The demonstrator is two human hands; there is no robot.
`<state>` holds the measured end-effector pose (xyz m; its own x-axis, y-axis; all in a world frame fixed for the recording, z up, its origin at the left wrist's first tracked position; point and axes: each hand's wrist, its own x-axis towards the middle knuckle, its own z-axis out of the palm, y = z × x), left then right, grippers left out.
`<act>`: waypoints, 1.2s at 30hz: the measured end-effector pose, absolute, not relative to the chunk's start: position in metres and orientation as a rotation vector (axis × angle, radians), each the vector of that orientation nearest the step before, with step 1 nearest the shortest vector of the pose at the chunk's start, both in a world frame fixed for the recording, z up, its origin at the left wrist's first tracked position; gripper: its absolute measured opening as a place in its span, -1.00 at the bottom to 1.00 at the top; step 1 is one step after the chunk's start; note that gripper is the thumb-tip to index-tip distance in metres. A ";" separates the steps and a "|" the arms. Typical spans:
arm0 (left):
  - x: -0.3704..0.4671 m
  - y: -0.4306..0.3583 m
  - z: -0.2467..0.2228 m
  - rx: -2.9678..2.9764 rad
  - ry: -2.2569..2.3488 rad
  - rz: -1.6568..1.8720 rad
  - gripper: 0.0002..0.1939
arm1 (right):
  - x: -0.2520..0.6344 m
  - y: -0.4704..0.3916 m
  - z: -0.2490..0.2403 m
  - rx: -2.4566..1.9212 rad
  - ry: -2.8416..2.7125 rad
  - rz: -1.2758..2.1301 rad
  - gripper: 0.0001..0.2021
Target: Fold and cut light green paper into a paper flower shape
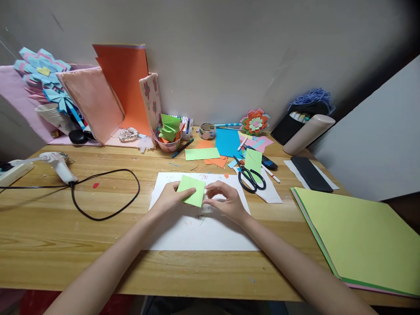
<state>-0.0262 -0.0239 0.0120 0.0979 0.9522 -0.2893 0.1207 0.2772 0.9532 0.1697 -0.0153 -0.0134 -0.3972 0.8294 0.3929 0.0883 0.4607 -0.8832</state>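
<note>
A small light green paper square is held above a white sheet by my left hand, its thumb lying on top of the paper. My right hand is at the square's right edge, thumb and fingers curved and apart, with nothing visible between them. Small coloured scraps and marks are scattered over the white sheet. Black-handled scissors lie beyond my right hand, partly over another green paper piece.
A glue gun with a looped black cable lies at the left. Large coloured sheets are stacked at the right, near a black phone-like object. Behind are a scrap cup, a tape roll and a blue paper.
</note>
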 end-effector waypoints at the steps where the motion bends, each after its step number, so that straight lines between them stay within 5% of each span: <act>1: -0.026 -0.024 0.012 1.133 1.328 0.835 -0.60 | 0.170 -0.016 -0.014 -0.743 -1.868 0.904 -0.80; 8: -0.021 -0.026 0.007 0.979 1.153 0.840 -0.65 | 0.172 -0.017 -0.016 -0.492 -2.157 0.238 -0.84; 20: -0.010 -0.031 0.004 0.647 0.927 0.933 -0.65 | 0.177 -0.011 -0.014 -0.406 -2.230 -0.191 -0.78; 36: -0.001 -0.037 0.000 0.834 1.006 1.223 -0.58 | 0.152 -0.026 -0.009 -1.085 -1.686 0.793 -0.98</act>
<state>-0.0011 -0.0367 -0.0004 0.0472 0.9857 -0.1616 -0.3482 0.1679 0.9223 0.1525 -0.0263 -0.0093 -0.1591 0.9175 0.3644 0.3039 0.3967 -0.8662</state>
